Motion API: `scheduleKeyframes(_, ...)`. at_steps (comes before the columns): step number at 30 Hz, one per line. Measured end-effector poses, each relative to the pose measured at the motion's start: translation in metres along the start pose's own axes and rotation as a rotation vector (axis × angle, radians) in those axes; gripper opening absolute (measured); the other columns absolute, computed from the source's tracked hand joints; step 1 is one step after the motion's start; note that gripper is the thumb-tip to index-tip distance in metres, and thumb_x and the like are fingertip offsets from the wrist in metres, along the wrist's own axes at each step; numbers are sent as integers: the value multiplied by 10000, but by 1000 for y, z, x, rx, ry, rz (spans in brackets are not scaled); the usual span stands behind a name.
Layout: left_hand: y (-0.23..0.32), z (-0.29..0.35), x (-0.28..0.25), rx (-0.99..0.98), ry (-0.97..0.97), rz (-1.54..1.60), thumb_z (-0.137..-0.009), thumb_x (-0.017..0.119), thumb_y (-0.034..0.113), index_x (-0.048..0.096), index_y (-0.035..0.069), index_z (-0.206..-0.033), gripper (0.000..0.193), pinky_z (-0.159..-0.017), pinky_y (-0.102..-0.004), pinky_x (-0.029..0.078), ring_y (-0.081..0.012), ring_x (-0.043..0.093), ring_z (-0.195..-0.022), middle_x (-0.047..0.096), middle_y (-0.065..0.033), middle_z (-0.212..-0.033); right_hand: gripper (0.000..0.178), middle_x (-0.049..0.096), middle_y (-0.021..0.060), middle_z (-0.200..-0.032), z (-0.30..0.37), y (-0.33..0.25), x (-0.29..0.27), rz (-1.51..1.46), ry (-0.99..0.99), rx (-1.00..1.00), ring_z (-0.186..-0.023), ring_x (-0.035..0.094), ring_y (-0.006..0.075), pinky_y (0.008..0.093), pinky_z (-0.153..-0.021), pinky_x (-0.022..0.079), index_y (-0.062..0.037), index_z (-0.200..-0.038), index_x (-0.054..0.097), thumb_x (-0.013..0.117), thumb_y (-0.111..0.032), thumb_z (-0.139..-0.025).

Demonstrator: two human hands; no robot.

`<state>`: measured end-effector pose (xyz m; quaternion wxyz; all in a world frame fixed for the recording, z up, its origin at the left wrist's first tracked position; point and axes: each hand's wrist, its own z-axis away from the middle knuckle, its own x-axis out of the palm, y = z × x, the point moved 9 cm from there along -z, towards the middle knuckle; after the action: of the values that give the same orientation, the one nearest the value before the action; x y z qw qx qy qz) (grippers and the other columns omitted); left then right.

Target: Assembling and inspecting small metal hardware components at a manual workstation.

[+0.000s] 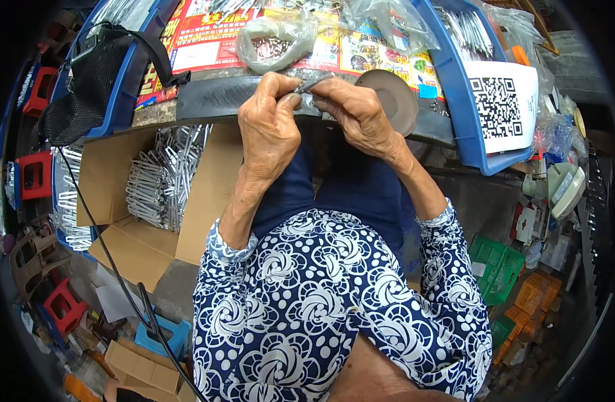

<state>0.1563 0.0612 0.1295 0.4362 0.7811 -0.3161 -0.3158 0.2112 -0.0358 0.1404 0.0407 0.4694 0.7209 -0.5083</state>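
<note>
My left hand (270,124) and my right hand (361,110) meet over the near edge of the worktable, both with fingers pinched. Between the fingertips is a small, thin grey metal piece (313,85); its exact kind is mostly hidden by the fingers. Just beyond my left hand lies a clear plastic bag (250,53), rolled open around many tiny dark parts (274,48). A round brown disc (391,100) rests beside my right hand. Under my hands, a dark strip (210,98) runs along the table edge.
Blue trays (113,110) (478,151) flank the table, the right one holding slim metal pieces (469,33) and a white code sheet (498,107). Below left, a cardboard box (217,194) contains many silvery wire pieces (163,177). Red stools (36,177) and a green crate (495,268) stand on the floor.
</note>
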Motion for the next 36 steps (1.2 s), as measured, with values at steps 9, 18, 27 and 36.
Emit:
scheduleKeyframes(9,-7,-2,1,-45,-13,43,-688,476,-85,487,-20,-784,117,-553,-295,442,-231,565,-602,547,-139,-667,168,564,151,-840,1,4,2,-35,33,27,-746,569,241,274,-649,444,65,-899,526,530,54,-731)
scheduleKeyframes(18,-22,-3,6,-208,-29,245,-720,482,-71,493,-26,-773,71,-527,-230,417,-101,516,-578,536,-68,-650,171,575,120,-756,0,4,2,16,91,97,-631,565,174,252,-548,442,47,-890,543,556,28,-720)
scheduleKeyframes(27,-31,0,13,-275,-38,310,-728,497,-64,508,-29,-792,74,-542,-207,400,-72,496,-608,535,-39,-660,191,574,93,-736,3,16,2,26,58,170,-596,540,132,230,-534,430,40,-914,549,568,1,-728)
scheduleKeyframes(36,-55,-6,32,-515,-297,771,-792,451,17,473,-60,-938,167,-453,-162,357,-68,465,-532,565,-91,-709,217,561,15,-715,-6,40,6,-146,-107,290,-641,493,62,195,-563,410,39,-991,539,511,-66,-804)
